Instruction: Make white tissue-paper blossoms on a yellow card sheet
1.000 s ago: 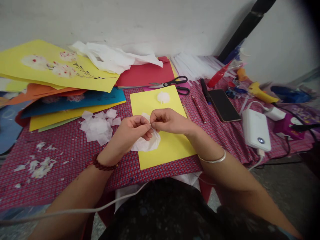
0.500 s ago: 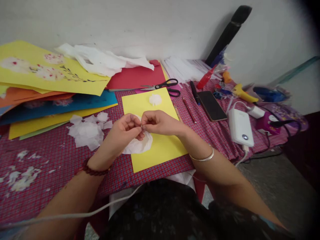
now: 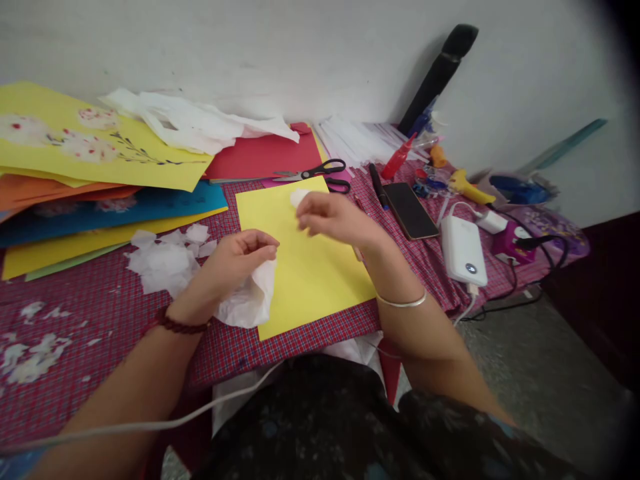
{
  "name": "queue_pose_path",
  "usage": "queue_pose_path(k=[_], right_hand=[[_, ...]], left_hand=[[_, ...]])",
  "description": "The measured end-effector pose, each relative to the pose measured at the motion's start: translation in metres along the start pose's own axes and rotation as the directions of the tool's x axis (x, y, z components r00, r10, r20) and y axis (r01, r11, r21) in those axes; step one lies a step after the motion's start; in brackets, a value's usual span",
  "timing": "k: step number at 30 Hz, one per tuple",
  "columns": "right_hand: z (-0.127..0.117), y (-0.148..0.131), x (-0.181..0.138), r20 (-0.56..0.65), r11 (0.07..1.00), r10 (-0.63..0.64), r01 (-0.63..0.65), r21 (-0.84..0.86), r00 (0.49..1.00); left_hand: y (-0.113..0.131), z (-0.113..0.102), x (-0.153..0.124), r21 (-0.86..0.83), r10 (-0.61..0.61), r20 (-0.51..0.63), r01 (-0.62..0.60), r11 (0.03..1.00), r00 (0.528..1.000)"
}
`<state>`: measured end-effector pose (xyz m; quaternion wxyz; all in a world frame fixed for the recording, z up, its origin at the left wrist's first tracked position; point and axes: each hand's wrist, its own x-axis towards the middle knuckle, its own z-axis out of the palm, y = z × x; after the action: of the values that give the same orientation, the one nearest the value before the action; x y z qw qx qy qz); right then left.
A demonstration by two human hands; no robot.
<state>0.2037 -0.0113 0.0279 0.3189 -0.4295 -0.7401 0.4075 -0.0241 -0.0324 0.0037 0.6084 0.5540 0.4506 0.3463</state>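
My left hand (image 3: pixel 235 261) is closed, pinching a piece of thin white tissue paper (image 3: pixel 253 300) that hangs below the fingers over the left edge of a yellow sheet (image 3: pixel 320 287). Above the sheet's upper right part hovers my right hand (image 3: pixel 333 217), its fingers bent and smeared by motion, so whether they hold anything is unclear. Just behind those fingers, a small white paper tuft (image 3: pixel 299 196) shows on the sheet, partly covered by the hand. A loose pile of white tissue pieces (image 3: pixel 163 263) lies left of my left hand.
Scissors (image 3: pixel 313 173), a black marker (image 3: pixel 379 187), a phone (image 3: pixel 411 210) and a red glue bottle (image 3: pixel 397 159) lie beyond the sheet. To the right is a white power bank (image 3: pixel 463 250) with cables. Stacked coloured papers (image 3: pixel 120 210) and torn scraps (image 3: pixel 37 353) occupy the left side.
My hands have come apart. The right one moved up and right, over toward the white tuft, while the left drew slightly left and down with the tissue paper.
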Motion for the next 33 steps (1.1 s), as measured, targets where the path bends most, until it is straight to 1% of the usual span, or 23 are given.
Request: queue_pose_path(k=[1,2,3,4,6,9,11,13,15,16,18,19,21,22,23,24,26,28,29,30,31,32,33], right_hand=[[-0.013,0.004,-0.002,-0.171,0.977,0.063,-0.096,-0.190,0.983],[-0.024,0.010,-0.005,-0.253,0.901,0.120,-0.212,-0.378,0.960],[-0.035,0.015,-0.007,-0.282,0.797,0.185,-0.312,-0.517,0.941],[-0.044,0.020,-0.010,-0.279,0.704,0.262,-0.381,-0.599,0.924],[-0.055,0.028,-0.013,-0.262,0.588,0.365,-0.440,-0.679,0.893],[-0.056,0.031,-0.015,-0.221,0.507,0.425,-0.433,-0.745,0.878],[-0.051,0.029,-0.016,-0.215,0.461,0.437,-0.423,-0.780,0.873],[-0.046,0.024,-0.018,-0.212,0.411,0.460,-0.418,-0.810,0.862],[-0.042,0.020,-0.021,-0.219,0.354,0.477,-0.414,-0.839,0.851],[-0.040,0.018,-0.022,-0.225,0.327,0.481,-0.411,-0.851,0.848],[-0.036,0.016,-0.026,-0.237,0.291,0.483,-0.411,-0.864,0.843],[-0.035,0.016,-0.028,-0.241,0.285,0.489,-0.415,-0.864,0.838],[-0.032,0.017,-0.031,-0.239,0.302,0.502,-0.427,-0.852,0.831],[-0.032,0.019,-0.033,-0.239,0.323,0.502,-0.437,-0.840,0.831],[-0.032,0.020,-0.035,-0.243,0.350,0.494,-0.447,-0.823,0.835],[-0.032,0.021,-0.037,-0.247,0.383,0.481,-0.455,-0.804,0.841],[-0.034,0.022,-0.043,-0.263,0.457,0.439,-0.465,-0.758,0.860],[-0.037,0.018,-0.049,-0.289,0.554,0.373,-0.461,-0.693,0.882],[-0.039,0.015,-0.052,-0.300,0.623,0.344,-0.455,-0.636,0.890],[-0.040,0.011,-0.054,-0.309,0.707,0.325,-0.447,-0.549,0.894],[-0.041,0.006,-0.056,-0.316,0.797,0.316,-0.431,-0.423,0.895],[-0.040,0.000,-0.056,-0.312,0.878,0.318,-0.402,-0.260,0.896],[-0.039,-0.006,-0.055,-0.297,0.930,0.325,-0.360,-0.070,0.898]], left_hand=[[0.001,0.000,-0.001,-0.029,-0.024,-0.016,0.024,0.999,1.000],[0.002,0.001,-0.001,-0.061,-0.042,-0.026,0.040,0.997,0.999],[0.003,0.001,-0.001,-0.093,-0.051,-0.029,0.048,0.995,0.998],[0.004,0.001,-0.002,-0.124,-0.053,-0.027,0.049,0.991,0.998],[0.006,-0.001,-0.001,-0.181,-0.044,-0.014,0.041,0.983,0.999],[0.008,-0.004,0.000,-0.257,-0.011,0.013,0.014,0.966,1.000],[0.009,-0.006,0.000,-0.254,0.005,0.017,-0.001,0.967,1.000],[0.011,-0.006,-0.002,-0.148,0.040,0.014,-0.038,0.988,0.999],[0.012,-0.003,-0.006,0.043,0.112,0.039,-0.113,0.993,0.993],[0.012,0.000,-0.008,0.149,0.159,0.071,-0.168,0.974,0.985],[0.010,0.007,-0.013,0.354,0.260,0.181,-0.310,0.883,0.948],[0.008,0.012,-0.015,0.444,0.304,0.257,-0.392,0.806,0.917],[0.003,0.020,-0.019,0.594,0.337,0.413,-0.531,0.604,0.846],[0.001,0.024,-0.020,0.652,0.320,0.470,-0.568,0.502,0.822],[-0.001,0.027,-0.021,0.700,0.291,0.503,-0.581,0.415,0.814],[-0.003,0.029,-0.021,0.743,0.262,0.505,-0.569,0.352,0.822],[-0.005,0.029,-0.019,0.810,0.216,0.465,-0.511,0.287,0.858],[-0.003,0.026,-0.016,0.832,0.205,0.424,-0.469,0.295,0.882],[-0.002,0.023,-0.015,0.828,0.216,0.400,-0.452,0.333,0.891],[0.000,0.019,-0.014,0.809,0.235,0.365,-0.432,0.399,0.901],[0.002,0.015,-0.013,0.771,0.258,0.320,-0.409,0.488,0.912],[0.005,0.011,-0.012,0.713,0.278,0.263,-0.380,0.589,0.924],[0.008,0.007,-0.011,0.634,0.289,0.204,-0.351,0.689,0.935]])
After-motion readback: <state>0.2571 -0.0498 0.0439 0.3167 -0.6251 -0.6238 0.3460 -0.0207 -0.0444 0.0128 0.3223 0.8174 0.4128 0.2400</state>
